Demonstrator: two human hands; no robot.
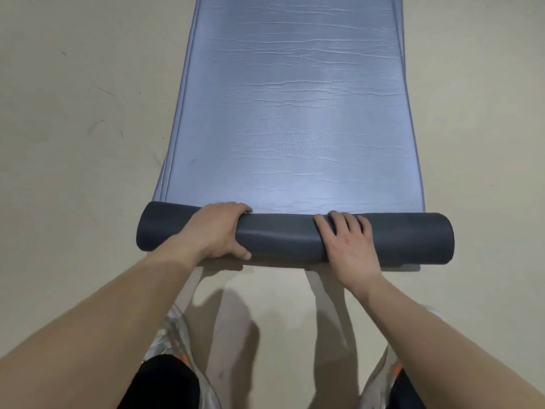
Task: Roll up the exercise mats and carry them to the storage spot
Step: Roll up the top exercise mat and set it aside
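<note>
On the floor (73, 143) lies a blue mat (295, 113), partly rolled. The left hand (218, 231) grips the roll (280, 237); the right hand (348, 243) rests flat on it.

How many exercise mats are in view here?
1. The blue mat lies on the floor, its near end rolled up; the left hand grips that rolled end and the right hand presses on it. Others may lie out of view.
</note>
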